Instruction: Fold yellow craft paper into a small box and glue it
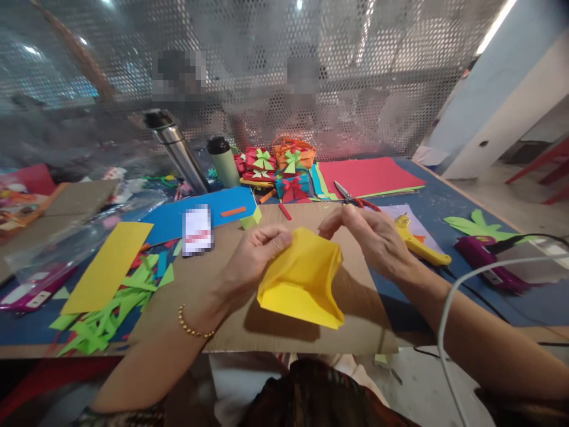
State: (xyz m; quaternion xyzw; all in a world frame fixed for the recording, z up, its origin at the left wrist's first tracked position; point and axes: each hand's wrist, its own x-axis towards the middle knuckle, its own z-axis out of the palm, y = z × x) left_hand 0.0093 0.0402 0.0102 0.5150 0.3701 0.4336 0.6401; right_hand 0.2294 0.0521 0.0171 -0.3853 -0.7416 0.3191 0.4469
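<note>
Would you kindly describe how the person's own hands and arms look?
Both the left hand and right hand are ungloved. A gold-coloured beaded bracelet circles the left wrist; none shows on the right. Dark sleeves end near the elbows. A white cable crosses before the right forearm.

Yellow paper pouch [302,267] held aloft above a brown cardboard sheet [364,332].
The pouch is plain bright yellow paper, folded into a hollow, box-like form with a straight lower edge and an inward crease down its right side; it hangs tilted, the lower edge sloping down to the right, its folded walls standing apart. The person's left hand [258,252] pinches its upper left corner between thumb and fingers, while the right hand [376,240], fingers bent, is just beside the upper right part, contact unclear. Its shadow falls on the cardboard below.
</note>
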